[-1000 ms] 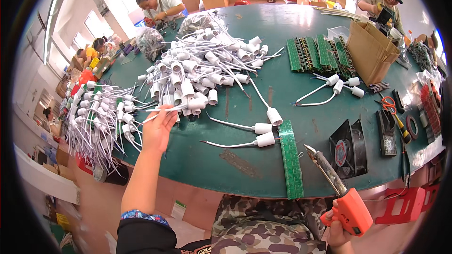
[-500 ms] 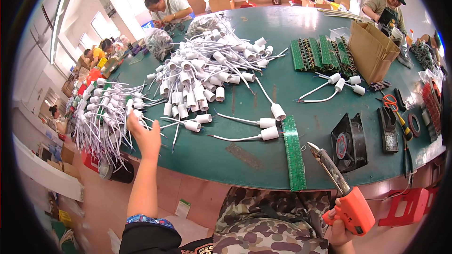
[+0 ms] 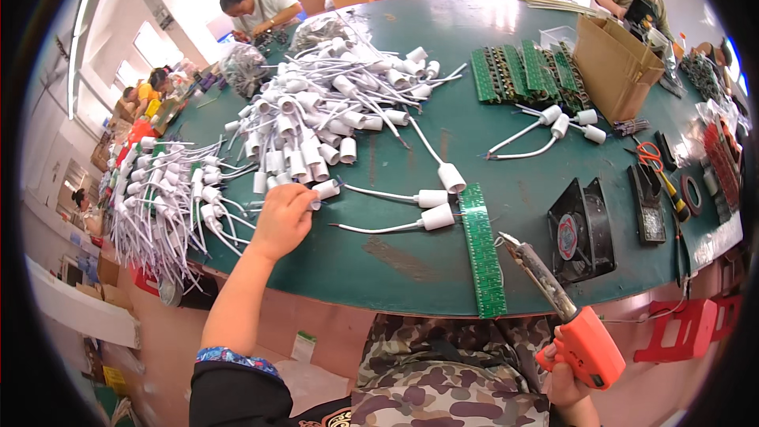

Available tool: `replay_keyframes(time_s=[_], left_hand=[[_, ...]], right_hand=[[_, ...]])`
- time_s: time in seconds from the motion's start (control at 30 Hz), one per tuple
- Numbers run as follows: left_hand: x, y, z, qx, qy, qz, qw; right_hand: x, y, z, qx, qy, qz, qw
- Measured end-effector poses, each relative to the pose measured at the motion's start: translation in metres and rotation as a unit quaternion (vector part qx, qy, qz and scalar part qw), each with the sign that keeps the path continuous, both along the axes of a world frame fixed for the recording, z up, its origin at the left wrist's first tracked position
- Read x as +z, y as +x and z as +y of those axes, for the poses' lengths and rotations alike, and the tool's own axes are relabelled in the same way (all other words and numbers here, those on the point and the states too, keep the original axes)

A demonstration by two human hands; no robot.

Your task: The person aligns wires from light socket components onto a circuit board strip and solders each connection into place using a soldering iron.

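My left hand point(image 3: 283, 220) is closed over a white lamp socket with a wire tail, at the front of the pile; only the socket's end shows past my fingertips. Right beside it lies another white socket point(image 3: 326, 189). In my right hand point(image 3: 566, 383) is a soldering gun with an orange handle point(image 3: 591, 346), its tip pointing up and left over the table edge. A long green circuit board point(image 3: 484, 257) lies between my hands. To its left are two white sockets with wires, a lower one point(image 3: 437, 217) and an upper one point(image 3: 432, 198); another socket point(image 3: 451, 178) touches near its top end.
A large heap of white sockets point(image 3: 304, 111) covers the table's left middle, with a bundle point(image 3: 162, 202) at the left edge. A black fan point(image 3: 583, 229), a cardboard box point(image 3: 613, 67), green boards point(image 3: 526, 75) and tools stand right. Other people work at the far side.
My left hand has moved right from the left bundle and closed on a socket at the front of the heap. The right hand still holds the soldering gun. The view has shifted slightly.
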State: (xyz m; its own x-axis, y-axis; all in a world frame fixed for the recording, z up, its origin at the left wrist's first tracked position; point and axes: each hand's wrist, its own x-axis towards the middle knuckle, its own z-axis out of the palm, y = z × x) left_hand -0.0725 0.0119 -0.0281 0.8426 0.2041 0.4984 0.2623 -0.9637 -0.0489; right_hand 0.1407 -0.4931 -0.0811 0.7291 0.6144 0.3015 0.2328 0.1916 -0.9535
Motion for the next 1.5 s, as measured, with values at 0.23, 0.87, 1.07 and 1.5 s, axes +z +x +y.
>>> replay_keyframes(time_s=[0.23,0.87,1.07,1.5], left_hand=[[0.039,0.057,-0.055,-0.152,-0.051,-0.118,0.980],[-0.015,0.141,-0.129,-0.212,-0.113,-0.078,0.968],[-0.018,0.144,-0.134,-0.215,-0.110,-0.083,0.967],[-0.024,0.166,-0.141,-0.191,-0.084,-0.074,0.975]], right_hand=[[0.008,0.005,0.007,-0.016,-0.034,-0.012,0.999],[0.031,0.020,0.062,-0.038,-0.096,-0.083,0.991],[0.027,0.024,0.062,-0.025,-0.106,-0.113,0.988],[0.021,0.023,0.067,-0.036,-0.097,-0.041,0.994]])
